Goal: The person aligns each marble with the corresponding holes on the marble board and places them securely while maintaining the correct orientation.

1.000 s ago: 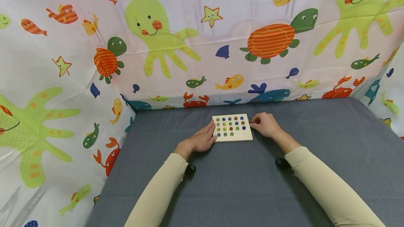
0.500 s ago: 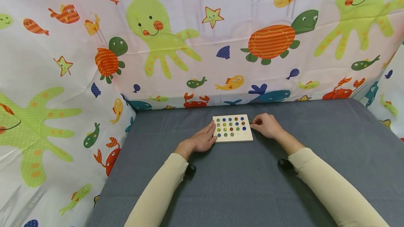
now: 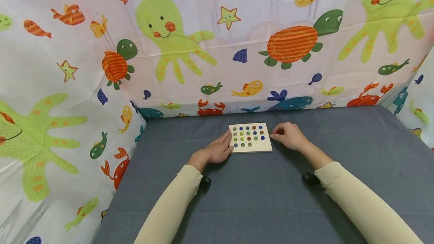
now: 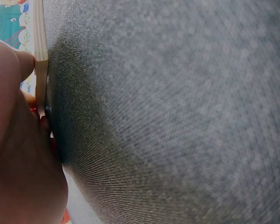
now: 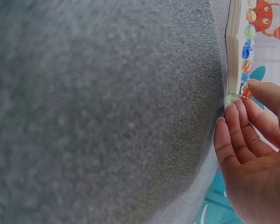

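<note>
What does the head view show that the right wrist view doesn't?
Head only: the whole board from above with its grid of marbles and some empty holes along the near row, the left hand resting against the board's left edge, and the sea-creature curtain behind.
Right wrist only: the board's edge side-on, and the right hand's fingertips close up, touching an orange marble at the board's edge, with a green marble beside it.
Both: the board, marbles, right hand and grey cloth.
</note>
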Demonstrator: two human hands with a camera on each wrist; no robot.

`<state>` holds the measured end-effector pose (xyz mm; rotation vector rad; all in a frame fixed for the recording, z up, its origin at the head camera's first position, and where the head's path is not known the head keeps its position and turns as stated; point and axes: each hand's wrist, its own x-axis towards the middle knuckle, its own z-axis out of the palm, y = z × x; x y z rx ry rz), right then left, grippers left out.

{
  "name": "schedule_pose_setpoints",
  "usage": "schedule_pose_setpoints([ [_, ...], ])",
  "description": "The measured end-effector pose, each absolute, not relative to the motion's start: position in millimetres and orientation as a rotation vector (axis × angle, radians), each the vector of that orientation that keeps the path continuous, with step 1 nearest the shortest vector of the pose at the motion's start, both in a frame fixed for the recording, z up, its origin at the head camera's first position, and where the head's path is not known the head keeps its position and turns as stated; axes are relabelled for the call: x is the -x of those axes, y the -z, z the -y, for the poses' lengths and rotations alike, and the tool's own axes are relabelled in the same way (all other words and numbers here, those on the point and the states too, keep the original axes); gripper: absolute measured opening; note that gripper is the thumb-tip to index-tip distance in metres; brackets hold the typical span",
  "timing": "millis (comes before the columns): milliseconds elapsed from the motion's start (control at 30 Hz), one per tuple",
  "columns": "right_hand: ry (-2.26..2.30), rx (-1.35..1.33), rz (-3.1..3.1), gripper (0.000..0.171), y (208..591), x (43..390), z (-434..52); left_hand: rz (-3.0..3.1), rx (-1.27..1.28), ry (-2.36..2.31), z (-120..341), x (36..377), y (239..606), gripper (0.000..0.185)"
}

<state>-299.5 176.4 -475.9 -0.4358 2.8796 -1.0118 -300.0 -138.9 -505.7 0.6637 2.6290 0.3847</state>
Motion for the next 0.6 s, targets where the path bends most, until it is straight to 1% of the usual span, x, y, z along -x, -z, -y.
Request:
schedule_pose_setpoints([
  [267,1.038,0.465,-2.872,0.018,470.5,296.4,-176.8,-2.636,-0.681,-0.395,140.9,303.0,511.5,0.069],
  [600,1.045,0.493,-2.841,0.017,462.6,288.9,-174.5,-2.617,-0.678,-0.404,140.2,301.2,507.9,0.068],
])
